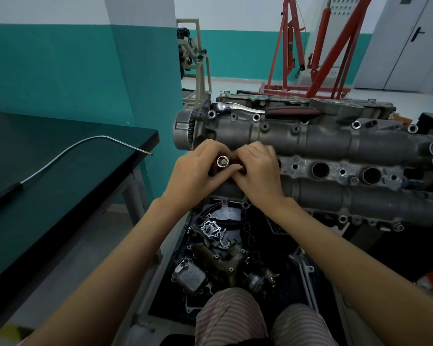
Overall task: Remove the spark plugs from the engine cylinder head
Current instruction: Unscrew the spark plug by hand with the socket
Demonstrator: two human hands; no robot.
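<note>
Teal workshop walls frame the cylinder head (323, 143) before us. Our left hand (198, 176) grips a chrome socket (222, 161) over the nearest plug well; our right hand (258, 171) pinches it beside the left. We risk cocking the socket and cracking the hidden spark plug below our fingers (229, 169).

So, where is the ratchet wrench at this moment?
In the head view, the ratchet wrench lies on the far top edge of the cylinder head, beyond both hands, with its head to the left and its red-black handle to the right.
</note>
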